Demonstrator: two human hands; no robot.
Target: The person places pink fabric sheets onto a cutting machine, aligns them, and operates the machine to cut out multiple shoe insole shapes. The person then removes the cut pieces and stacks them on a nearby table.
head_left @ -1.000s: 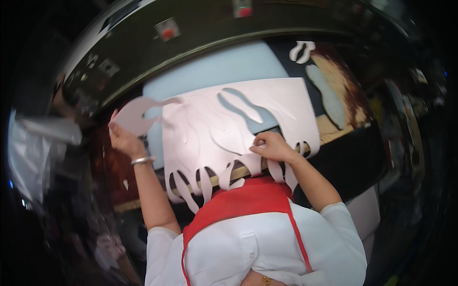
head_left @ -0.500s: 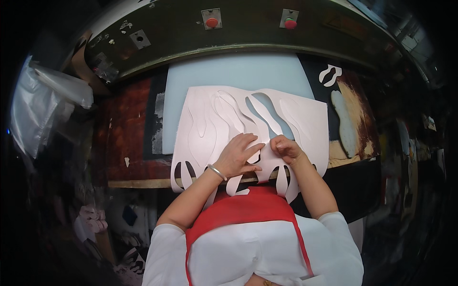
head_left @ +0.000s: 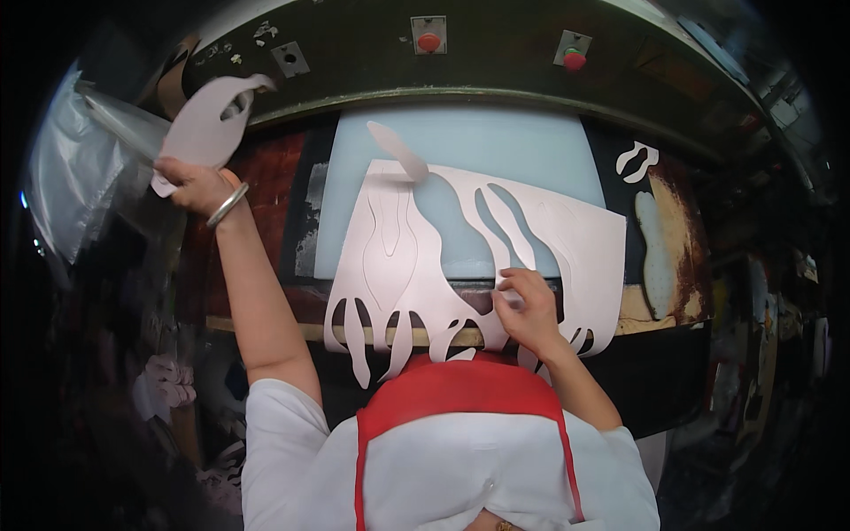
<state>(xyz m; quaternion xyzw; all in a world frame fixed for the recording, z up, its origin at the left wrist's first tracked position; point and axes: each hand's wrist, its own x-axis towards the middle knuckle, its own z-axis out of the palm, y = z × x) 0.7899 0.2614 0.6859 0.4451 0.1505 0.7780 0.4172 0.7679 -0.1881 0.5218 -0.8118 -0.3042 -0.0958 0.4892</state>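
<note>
Left hand: the left hand [head_left: 189, 183] is raised out to the person's left, away from the bench, fingers clenched around the lower end of a pale pink cut-out piece of sheet material with a curved, hooked top [head_left: 210, 123]; a silver bangle [head_left: 227, 205] sits on the wrist.
Cut-out piece: held up in the air, just in front of a clear plastic bag [head_left: 84, 177] that hangs at the left edge of the view.
Right hand: the right hand [head_left: 526, 310] lies on the near edge of a large pale pink sheet with long wavy shapes cut out of it [head_left: 407, 257], fingertips pinching a narrow strip of the sheet between two cut openings.
Pink sheet: lies flat on a light blue cutting board [head_left: 496, 150], its near edge hanging over the front of the bench in loose finger-like strips; one thin tongue [head_left: 400, 152] curls upward at the far left corner.
Cutting board: rests on the bed of a dark machine – rust-brown and black surface either side.
Machine front: a curved dark panel behind the board carries two red round buttons [head_left: 429, 42] [head_left: 575, 60].
Right of the sheet: a small white wavy cut-out [head_left: 639, 159] lies on the dark surface, apart from the sheet.
Clothing: white short-sleeved top with a red apron [head_left: 460, 394] – seen at the lower edge.
</note>
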